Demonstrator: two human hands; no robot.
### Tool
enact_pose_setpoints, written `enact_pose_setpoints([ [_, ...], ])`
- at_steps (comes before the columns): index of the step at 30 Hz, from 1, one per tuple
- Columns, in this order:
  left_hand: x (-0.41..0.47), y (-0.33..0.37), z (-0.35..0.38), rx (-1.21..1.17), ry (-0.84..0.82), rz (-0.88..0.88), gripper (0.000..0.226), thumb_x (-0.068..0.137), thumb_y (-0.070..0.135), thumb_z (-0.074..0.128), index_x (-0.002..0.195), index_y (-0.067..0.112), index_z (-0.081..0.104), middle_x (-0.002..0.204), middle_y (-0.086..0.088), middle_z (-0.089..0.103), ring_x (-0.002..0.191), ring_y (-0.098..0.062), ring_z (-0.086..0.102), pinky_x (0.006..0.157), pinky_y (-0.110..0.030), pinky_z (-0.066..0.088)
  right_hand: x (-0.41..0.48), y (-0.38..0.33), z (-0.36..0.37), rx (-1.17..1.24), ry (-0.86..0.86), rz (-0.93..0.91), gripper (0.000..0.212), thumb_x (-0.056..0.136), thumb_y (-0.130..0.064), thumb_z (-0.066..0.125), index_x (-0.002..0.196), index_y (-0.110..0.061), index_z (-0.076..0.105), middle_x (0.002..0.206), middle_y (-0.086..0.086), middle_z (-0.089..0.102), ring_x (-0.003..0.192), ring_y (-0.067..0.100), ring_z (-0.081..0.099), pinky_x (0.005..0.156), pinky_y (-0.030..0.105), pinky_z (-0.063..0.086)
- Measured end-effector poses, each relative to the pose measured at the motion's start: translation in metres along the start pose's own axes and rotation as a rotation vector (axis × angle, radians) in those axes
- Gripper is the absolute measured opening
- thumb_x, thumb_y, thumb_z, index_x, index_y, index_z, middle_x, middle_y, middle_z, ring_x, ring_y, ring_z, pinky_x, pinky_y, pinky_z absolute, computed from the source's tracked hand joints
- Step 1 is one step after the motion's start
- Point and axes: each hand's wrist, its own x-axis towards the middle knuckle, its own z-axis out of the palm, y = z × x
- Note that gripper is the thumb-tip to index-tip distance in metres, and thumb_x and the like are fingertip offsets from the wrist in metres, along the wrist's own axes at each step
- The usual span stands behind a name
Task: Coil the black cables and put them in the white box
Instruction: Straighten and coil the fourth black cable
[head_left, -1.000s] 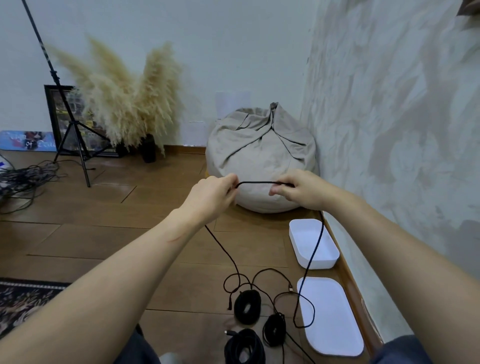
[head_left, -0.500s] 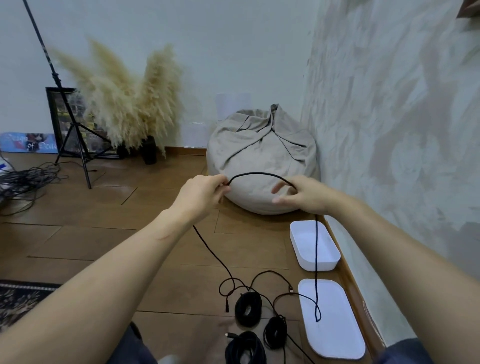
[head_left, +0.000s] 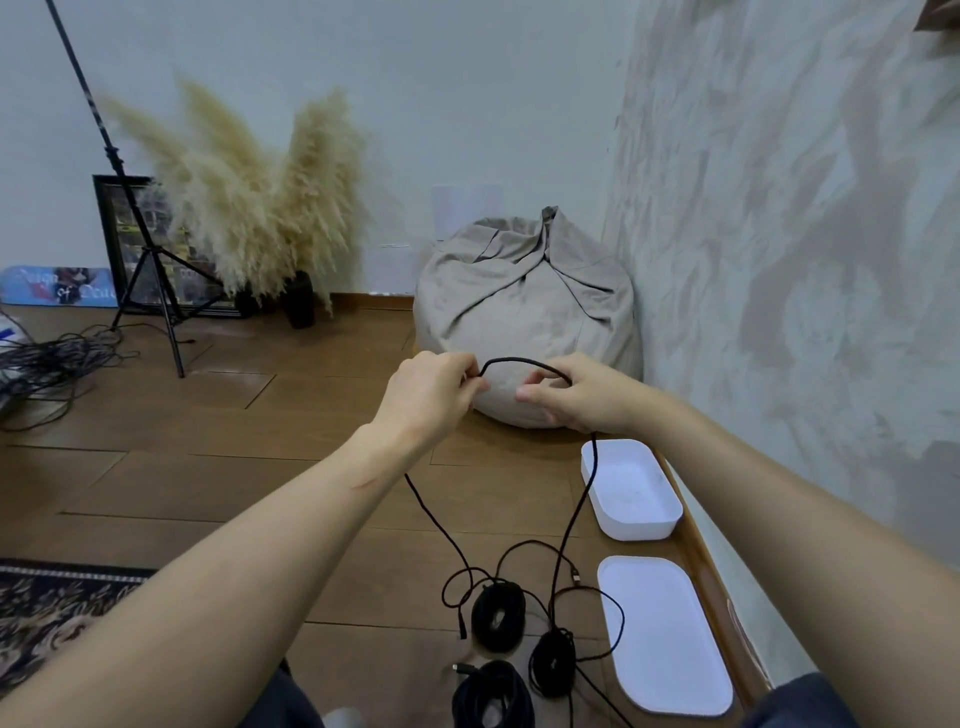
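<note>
Above floor (head_left: 234, 467), cable (head_left: 519, 359) arches between hands (head_left: 431, 397) (head_left: 589, 400).

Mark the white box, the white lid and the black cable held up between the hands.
white box (head_left: 639, 527): head view, its front wall.
white lid (head_left: 665, 634): head view, middle of its flat top.
black cable (head_left: 519, 360): head view, top of its raised arc.

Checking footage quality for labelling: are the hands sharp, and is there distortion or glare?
Head view: left hand and right hand reasonably sharp, black cable clear between them; wide-angle bend curves the stand pole; soft shadows mottle the right wall; no harsh glare on the white lid.
</note>
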Motion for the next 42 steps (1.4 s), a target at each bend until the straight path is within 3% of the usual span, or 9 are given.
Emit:
enact_pose_setpoints([
  [4, 0.0, -0.001, 0.0, 0.026, 0.002, -0.026, 0.026, 0.096, 0.042, 0.061, 0.079, 0.023, 0.059, 0.072, 0.005, 0.068, 0.076, -0.025, 0.062, 0.067, -0.042, 0.054, -0.001, -0.006, -0.002, 0.063, -0.006, 0.014, 0.034, 0.091, -0.047, 0.07, 0.104, -0.016, 0.066, 0.066, 0.003, 0.057, 0.054, 0.013, 0.048, 0.046, 0.023, 0.038],
  [12, -0.003, 0.018, 0.0, 0.017, 0.037, 0.107, 0.031, 0.096, 0.046, 0.063, 0.076, 0.026, 0.05, 0.071, 0.005, 0.065, 0.071, -0.023, 0.056, 0.062, -0.039, 0.048, 0.003, -0.004, 0.005, -0.032, 0.063, 0.007, 0.029, 0.107, -0.025, 0.046, 0.104, -0.006, 0.068, 0.065, 0.005, 0.057, 0.049, 0.01, 0.048, 0.045, 0.014, 0.036],
  [20, 0.0, -0.011, -0.015, -0.075, -0.02, 0.118, 0.027, 0.103, 0.043, 0.055, 0.09, 0.024, 0.07, 0.066, 0.02, 0.056, 0.07, -0.008, 0.057, 0.06, -0.025, 0.038, -0.001, 0.004, -0.026, -0.498, 0.21, -0.031, 0.025, 0.106, -0.026, 0.045, 0.101, -0.02, 0.07, 0.071, -0.016, 0.05, 0.068, 0.004, 0.047, 0.061, 0.015, 0.032],
  [22, 0.001, -0.017, -0.021, -0.054, 0.003, 0.114, 0.024, 0.102, 0.041, 0.057, 0.09, 0.025, 0.07, 0.063, 0.021, 0.053, 0.064, -0.004, 0.053, 0.057, -0.02, 0.034, -0.002, 0.009, -0.028, -0.54, 0.157, 0.018, 0.024, 0.105, -0.026, 0.047, 0.104, -0.02, 0.07, 0.075, -0.014, 0.053, 0.076, 0.011, 0.052, 0.066, 0.025, 0.036],
  [25, 0.0, 0.002, -0.021, -0.024, 0.035, 0.204, 0.021, 0.1, 0.043, 0.059, 0.085, 0.029, 0.065, 0.062, 0.012, 0.053, 0.063, -0.012, 0.048, 0.058, -0.032, 0.039, 0.002, 0.007, -0.018, -0.382, 0.092, -0.013, 0.021, 0.099, -0.033, 0.058, 0.112, -0.02, 0.067, 0.086, -0.004, 0.062, 0.083, 0.017, 0.06, 0.076, 0.032, 0.048],
  [30, 0.003, 0.002, -0.021, -0.071, 0.019, 0.207, 0.027, 0.098, 0.048, 0.058, 0.087, 0.025, 0.069, 0.065, 0.011, 0.06, 0.062, -0.006, 0.052, 0.057, -0.029, 0.041, 0.003, -0.005, -0.023, -0.33, 0.247, -0.116, 0.024, 0.102, -0.03, 0.055, 0.09, -0.018, 0.072, 0.058, -0.009, 0.049, 0.053, 0.003, 0.047, 0.059, 0.022, 0.034],
  [35, 0.005, -0.034, -0.031, -0.083, 0.046, 0.045, 0.031, 0.1, 0.046, 0.055, 0.082, 0.024, 0.066, 0.063, 0.011, 0.059, 0.062, -0.004, 0.053, 0.058, -0.031, 0.036, -0.005, 0.014, -0.043, -0.472, 0.332, -0.038, 0.024, 0.102, -0.031, 0.053, 0.089, -0.021, 0.07, 0.073, -0.006, 0.06, 0.071, 0.013, 0.054, 0.068, 0.032, 0.04],
  [39, 0.005, -0.012, -0.032, -0.078, 0.124, 0.141, 0.032, 0.101, 0.047, 0.056, 0.079, 0.024, 0.06, 0.058, 0.007, 0.053, 0.058, -0.009, 0.051, 0.054, -0.032, 0.038, -0.001, 0.009, -0.024, -0.307, 0.192, -0.04, 0.017, 0.098, -0.044, 0.058, 0.1, -0.031, 0.068, 0.074, 0.001, 0.064, 0.071, 0.016, 0.059, 0.07, 0.036, 0.045],
  [42, 0.006, -0.016, -0.034, -0.069, 0.12, 0.132, 0.032, 0.097, 0.051, 0.059, 0.078, 0.025, 0.063, 0.06, 0.007, 0.057, 0.06, -0.01, 0.052, 0.058, -0.033, 0.042, 0.0, 0.005, -0.028, -0.351, 0.25, -0.104, 0.018, 0.099, -0.035, 0.058, 0.086, -0.031, 0.07, 0.073, -0.006, 0.063, 0.069, 0.012, 0.055, 0.07, 0.035, 0.042],
])
